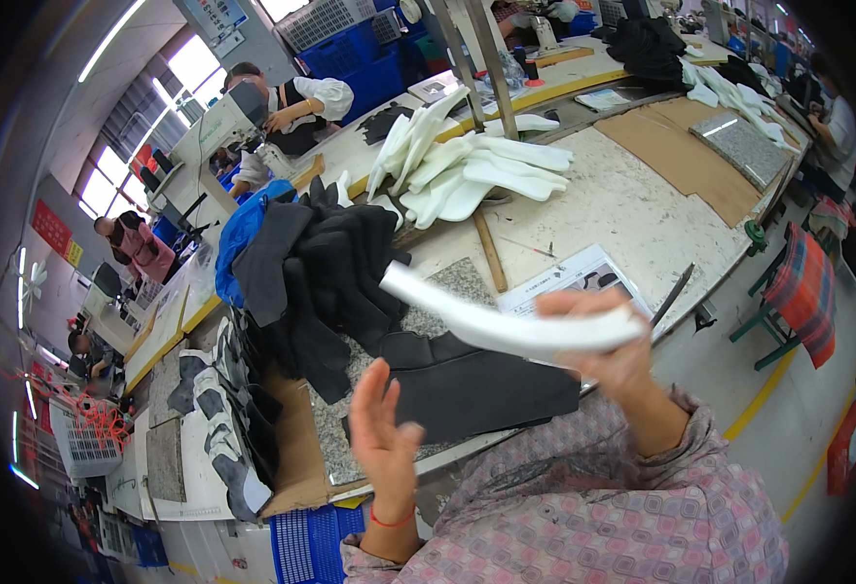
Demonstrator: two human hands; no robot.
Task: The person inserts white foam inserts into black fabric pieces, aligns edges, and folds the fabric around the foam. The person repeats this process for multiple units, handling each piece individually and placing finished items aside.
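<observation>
Raised over the near part of the table, my right hand grips one end of a curved white padding piece, which looks like foam and is slightly blurred. The piece's free end points up and to the left. My left hand is held up at the near edge, fingers apart, holding nothing. Beneath and between the hands, a flat black cut piece lies on a speckled stone slab. A heap of black shaped pieces rests just beyond my left hand. Farther back sits a pile of similar white pieces.
A wooden tool handle and a printed sheet lie on the table. Grey and white pieces stand in a row at left, above a blue crate. At right is a stool with a plaid cover. A co-worker sits at a sewing machine.
</observation>
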